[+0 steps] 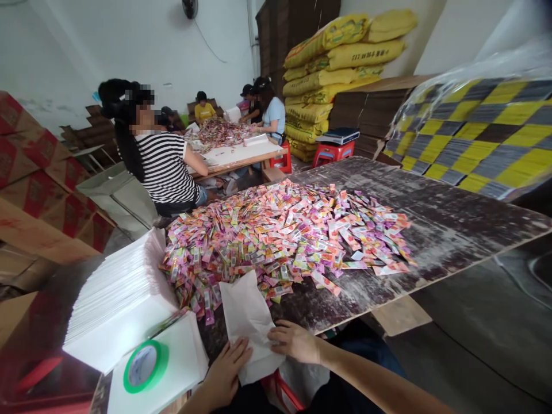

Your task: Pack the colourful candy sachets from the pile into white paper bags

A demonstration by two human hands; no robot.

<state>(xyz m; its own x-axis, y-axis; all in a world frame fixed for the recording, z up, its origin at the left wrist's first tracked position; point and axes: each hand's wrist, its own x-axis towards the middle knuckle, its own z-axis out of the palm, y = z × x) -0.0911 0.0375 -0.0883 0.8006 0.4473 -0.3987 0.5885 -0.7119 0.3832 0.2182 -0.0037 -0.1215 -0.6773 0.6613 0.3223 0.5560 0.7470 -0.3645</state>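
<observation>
A white paper bag (pixel 246 305) lies at the near edge of the dark table, its lower end reaching past the edge toward my lap. My left hand (pixel 228 365) holds the bag's lower left side, fingers resting on top. On the opposite side my right hand (pixel 295 341) grips the edge with bent fingers. Both thumbs are hidden. Just beyond the bag spreads a large heap of small pink, orange, purple and green packets (pixel 267 236). Whether anything is inside the bag, I cannot tell.
Left of the bag stand a thick stack of white paper bags (pixel 116 299) and a roll of green tape (pixel 145 366) on white sheets (pixel 185 351). A person in a striped top (pixel 161 164) sits beyond. Yellow sacks (pixel 319 86) and red-brown cartons (pixel 38 172) are piled behind.
</observation>
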